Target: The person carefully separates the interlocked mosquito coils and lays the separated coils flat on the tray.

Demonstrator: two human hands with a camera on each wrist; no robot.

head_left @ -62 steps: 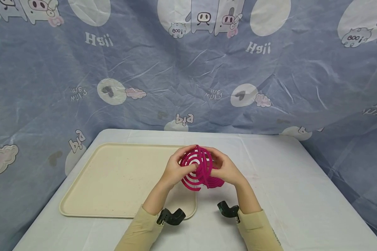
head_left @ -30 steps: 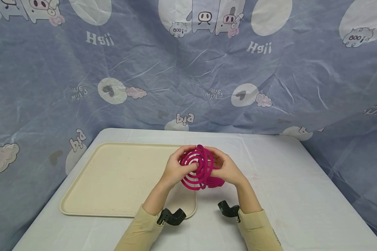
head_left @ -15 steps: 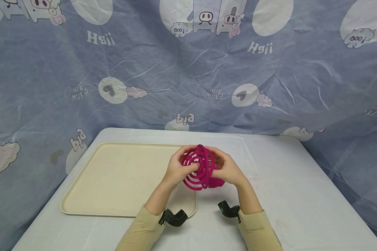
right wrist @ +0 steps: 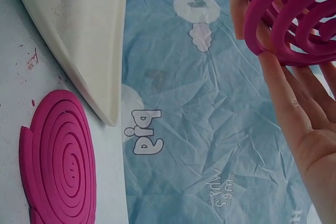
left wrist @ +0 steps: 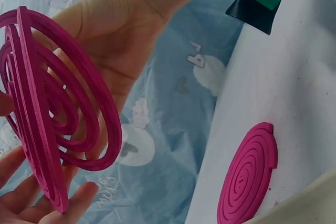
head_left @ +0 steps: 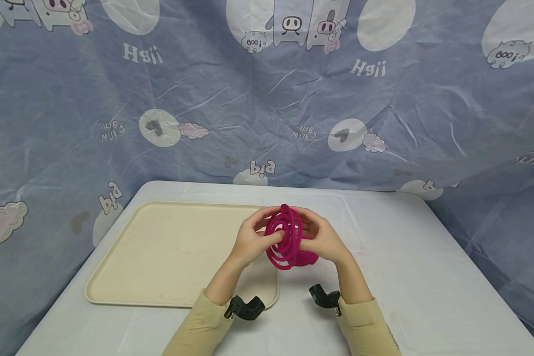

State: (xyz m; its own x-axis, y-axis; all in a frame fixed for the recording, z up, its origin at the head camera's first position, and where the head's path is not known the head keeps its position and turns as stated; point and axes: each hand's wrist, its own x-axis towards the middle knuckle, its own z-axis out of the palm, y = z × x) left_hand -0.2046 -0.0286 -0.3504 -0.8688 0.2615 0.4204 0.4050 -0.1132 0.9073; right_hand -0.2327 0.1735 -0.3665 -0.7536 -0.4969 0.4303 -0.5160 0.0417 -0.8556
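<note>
In the head view, my left hand and right hand together hold a pair of magenta mosquito coils above the table. The left thumb presses near the coil's centre, with the left fingers behind it. My right hand grips the right side, its thumb in front. The left wrist view shows the held coils as two spirals standing at an angle, partly spread apart and crossing at the rim. More magenta coils lie flat on the table under the hands, tightly nested; the head view shows only their right part.
A cream rectangular tray lies on the left of the white-covered table, its right end under my left arm. Dark wrist cameras jut out from both sleeves. A blue printed cloth hangs behind the table. Small magenta crumbs lie near the flat coils.
The left spiral has turned inward and now looks narrower, closer to the other one. My left hand has shifted slightly right with it; my right hand stays nearly still.
</note>
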